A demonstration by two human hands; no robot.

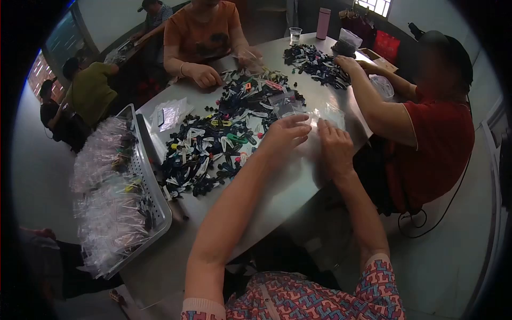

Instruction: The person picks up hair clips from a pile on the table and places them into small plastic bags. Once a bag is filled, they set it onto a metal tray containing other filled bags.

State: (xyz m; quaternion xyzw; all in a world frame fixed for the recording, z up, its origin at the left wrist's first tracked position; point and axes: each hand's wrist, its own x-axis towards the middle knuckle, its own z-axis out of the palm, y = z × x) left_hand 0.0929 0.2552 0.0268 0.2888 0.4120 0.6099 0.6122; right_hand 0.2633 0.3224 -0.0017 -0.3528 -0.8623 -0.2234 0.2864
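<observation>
My left hand (pixel 288 134) is over the metal table, its fingers apart and nothing visible between them. Just beyond its fingertips lies a small clear plastic bag (pixel 284 102) with something dark in it. My right hand (pixel 336 145) rests with fingers stretched out at the near edge of some clear plastic bags (pixel 332 113). To the left of my hands spreads a big pile of hair clips (pixel 205 146), mostly black and white with a few green, yellow and pink ones.
A grey plastic basket (pixel 154 194) at the left holds many filled clear bags (pixel 109 213). More flat bags (pixel 169 114) lie behind the pile. Across the table (pixel 250 205) sit two people, one beside a second dark pile (pixel 320 66). A pink bottle (pixel 323 24) and plastic cup (pixel 295 36) stand at the back.
</observation>
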